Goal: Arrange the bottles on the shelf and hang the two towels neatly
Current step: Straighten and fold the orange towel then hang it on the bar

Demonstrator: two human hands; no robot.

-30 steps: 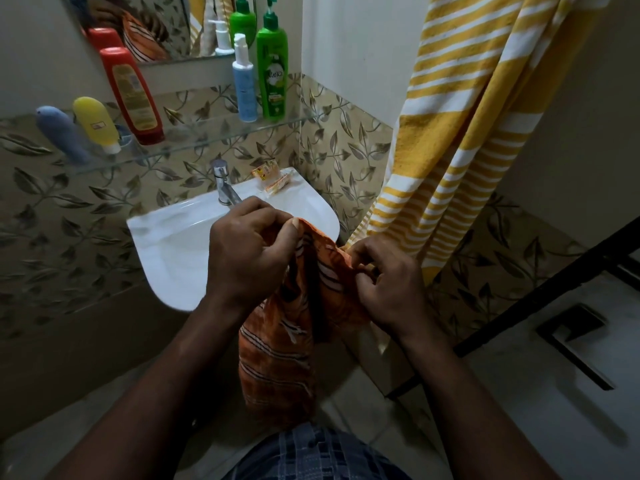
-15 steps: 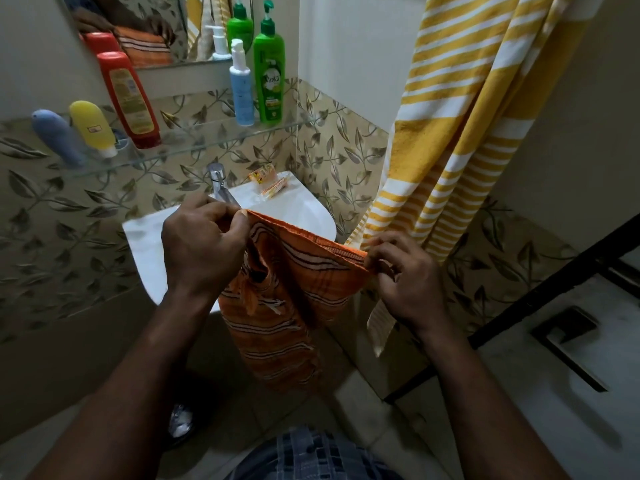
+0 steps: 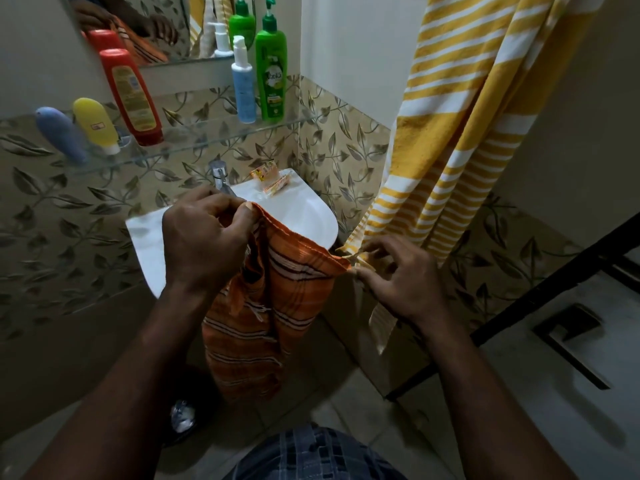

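My left hand pinches one top corner of orange towel; my right hand pinches other corner, fingers closed on hem. Top edge stretched between hands, running left-high to right-low in front of sink — rest hangs folded below. Yellow towel already hangs right of sink, just past right hand — so right hand nearer hanging spot. Bottles on glass shelf above sink.
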